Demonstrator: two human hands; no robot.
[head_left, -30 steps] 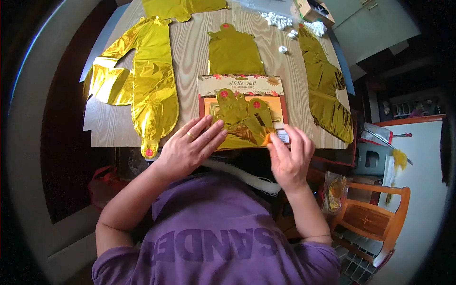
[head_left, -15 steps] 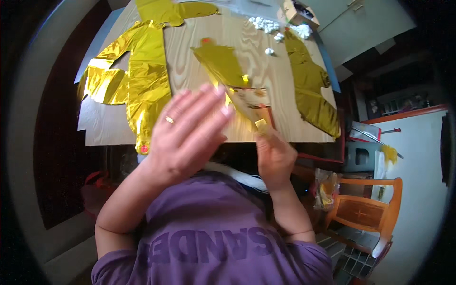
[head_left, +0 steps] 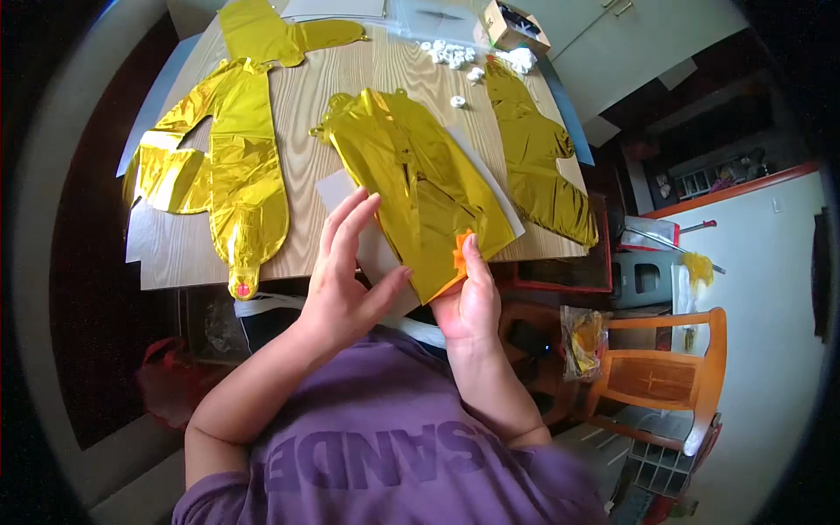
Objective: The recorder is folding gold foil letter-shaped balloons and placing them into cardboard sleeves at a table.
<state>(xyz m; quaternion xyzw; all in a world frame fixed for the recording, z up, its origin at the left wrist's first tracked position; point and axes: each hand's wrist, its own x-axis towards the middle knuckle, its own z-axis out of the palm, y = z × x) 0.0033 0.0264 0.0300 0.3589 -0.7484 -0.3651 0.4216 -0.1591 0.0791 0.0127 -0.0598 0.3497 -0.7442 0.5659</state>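
Note:
A folded gold foil balloon (head_left: pixel 411 166) lies slanted over the table's front edge, with a white card (head_left: pixel 337 188) showing beneath it. My right hand (head_left: pixel 472 302) grips its near corner, thumb on top. Against that thumb is a small orange piece (head_left: pixel 460 254), too small to make out fully. My left hand (head_left: pixel 337 262) hovers at the foil's left edge, fingers spread and holding nothing. More flat gold foil balloons lie around: a number-shaped one (head_left: pixel 249 149) on the left, another (head_left: pixel 280 35) at the far left, and one (head_left: pixel 534 140) on the right.
White rolled pieces (head_left: pixel 451 54) sit at the back of the wooden table (head_left: pixel 306 96), beside a small open box (head_left: pixel 516 31) and clear plastic sheeting (head_left: pixel 429 17). Right of me stand a wooden chair (head_left: pixel 656 385) and a hanging plastic bag (head_left: pixel 584 341).
The foil balloon in my right hand has turned from edge-on to broad side up, showing the card beneath. My left hand has moved down a little, with fingers spread wider.

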